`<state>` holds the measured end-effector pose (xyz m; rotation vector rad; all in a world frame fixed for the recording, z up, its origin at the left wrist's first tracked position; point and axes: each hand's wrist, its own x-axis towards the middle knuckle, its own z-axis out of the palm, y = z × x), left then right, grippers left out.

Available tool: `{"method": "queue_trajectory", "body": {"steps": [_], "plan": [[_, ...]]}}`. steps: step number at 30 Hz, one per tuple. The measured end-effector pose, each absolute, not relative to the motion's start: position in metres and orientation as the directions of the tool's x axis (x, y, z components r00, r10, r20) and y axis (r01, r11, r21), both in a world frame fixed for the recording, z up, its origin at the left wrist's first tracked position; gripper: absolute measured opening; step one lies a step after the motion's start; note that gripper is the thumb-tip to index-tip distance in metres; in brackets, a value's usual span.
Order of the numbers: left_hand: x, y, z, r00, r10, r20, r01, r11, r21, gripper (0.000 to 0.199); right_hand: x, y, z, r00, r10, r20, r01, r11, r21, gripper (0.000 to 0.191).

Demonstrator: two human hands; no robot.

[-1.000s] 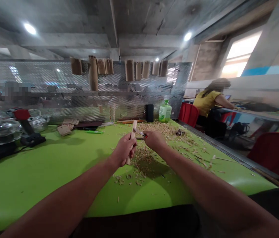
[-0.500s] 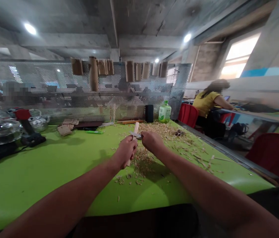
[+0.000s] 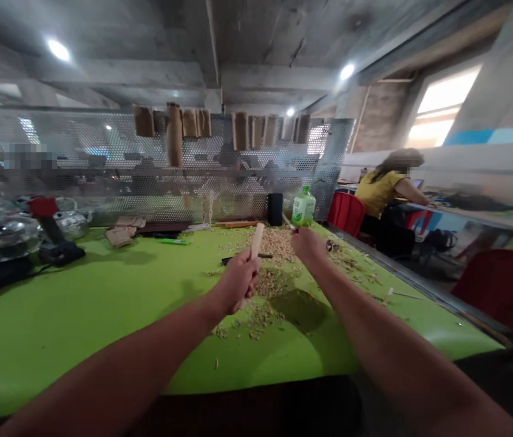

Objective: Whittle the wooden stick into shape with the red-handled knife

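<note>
Above the green table (image 3: 115, 328), my left hand (image 3: 237, 282) is curled in a fist round a pale wood strip (image 3: 257, 240), tip poking up past the fingers. Right hand (image 3: 309, 244) is closed too, apart from the strip, pinching a slim knife (image 3: 288, 222) that points up and away; it's blurry, so I can't tell which way the edge faces.

How I'd do it, just my two cents: clamp the strip low, keep the left thumb behind the cut, set the knife nearly flat to the wood and push away in short, light strokes. Dig in steep and it'll probably split or jump. Turning the strip a bit between passes should keep the faces even.

Shavings (image 3: 278, 241) are heaped just past and below the hands, with some dark tool (image 3: 265, 256) lying behind the left fist. Further back there's a black box (image 3: 275, 209) beside a green bottle (image 3: 304, 207), a green cutter (image 3: 175, 241) off to the left, then a drill (image 3: 47, 226). Someone in yellow (image 3: 380, 189) sits over on the right.
</note>
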<state>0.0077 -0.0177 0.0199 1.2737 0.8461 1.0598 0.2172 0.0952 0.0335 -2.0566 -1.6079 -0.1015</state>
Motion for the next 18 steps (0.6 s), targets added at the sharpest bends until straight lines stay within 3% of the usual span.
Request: {"method": "queue_trajectory", "body": {"steps": [2,8,13,18], "plan": [[0.004,-0.006,0.019,0.224,0.973,0.053,-0.131,-0.024,0.991,0.005,0.195,0.086,0.032,0.192,0.904,0.381,0.944,-0.063,-0.324,0.039],[0.005,0.006,0.017,0.112,0.989,0.098,-0.123,-0.084,0.989,0.011,0.148,0.06,0.022,-0.132,0.931,0.34,0.975,0.184,-0.124,0.033],[0.008,0.004,0.016,0.129,0.986,0.103,-0.079,-0.094,0.992,0.012,0.143,0.056,0.018,-0.182,0.925,0.334,0.976,0.212,-0.057,0.033],[0.007,-0.006,0.015,0.166,0.983,0.082,-0.071,-0.072,0.995,0.01,0.152,0.066,0.019,-0.144,0.915,0.376,0.977,0.191,-0.091,0.035]]}}
